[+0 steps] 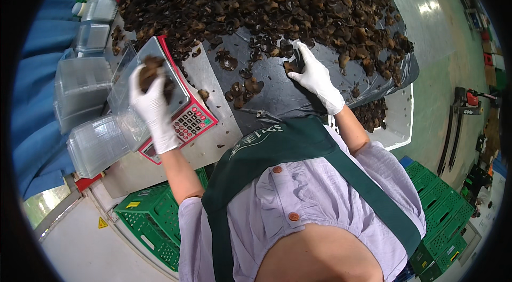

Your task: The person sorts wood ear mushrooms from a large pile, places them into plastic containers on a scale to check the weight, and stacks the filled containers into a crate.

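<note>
My left hand (152,102), in a white glove, holds a clump of dark brown wood ear mushrooms (152,72) above the weighing plate (182,100) of a red-framed electronic scale (192,124). A clear plastic container (128,128) lies at the plate's left side, partly hidden by that hand. My right hand (318,80), gloved too, reaches to the near edge of a large heap of wood ear mushrooms (256,2). Its thumb and fingers curve around a brown mushroom piece (294,67) over black plastic sheeting (272,86). Loose mushrooms (244,91) lie between the hands.
Stacked clear plastic boxes (82,86) line the left side, beside blue cloth (48,62). A white bin (400,122) with more mushrooms stands under the table's right edge. Green crates (148,218) sit below on the left, and more green crates (440,206) on the right.
</note>
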{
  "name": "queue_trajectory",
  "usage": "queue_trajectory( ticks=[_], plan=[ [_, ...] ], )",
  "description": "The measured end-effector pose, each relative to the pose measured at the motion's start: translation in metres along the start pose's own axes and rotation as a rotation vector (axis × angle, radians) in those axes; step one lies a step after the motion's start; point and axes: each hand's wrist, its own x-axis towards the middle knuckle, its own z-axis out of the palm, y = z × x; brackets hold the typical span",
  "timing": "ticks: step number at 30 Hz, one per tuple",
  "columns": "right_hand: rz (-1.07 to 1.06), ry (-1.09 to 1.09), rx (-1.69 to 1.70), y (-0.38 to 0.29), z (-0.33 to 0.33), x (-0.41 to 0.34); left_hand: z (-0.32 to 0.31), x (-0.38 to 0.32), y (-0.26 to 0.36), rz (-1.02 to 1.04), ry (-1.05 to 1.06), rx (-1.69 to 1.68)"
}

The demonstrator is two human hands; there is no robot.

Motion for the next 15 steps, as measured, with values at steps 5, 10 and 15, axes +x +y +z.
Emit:
queue_trajectory(
  ticks=[5, 10, 15],
  plan=[
    [0.043, -0.121, -0.066, -0.018, -0.008, 0.016, -0.082, 0.036, -0.061, 0.064, 0.260, 0.082],
    [-0.038, -0.179, -0.122, -0.037, -0.004, 0.043, -0.112, 0.029, -0.086, 0.003, -0.148, 0.546],
    [-0.231, -0.223, -0.177, -0.054, 0.017, 0.061, -0.095, 0.022, -0.060, 0.192, -0.059, 0.592]
  ],
)
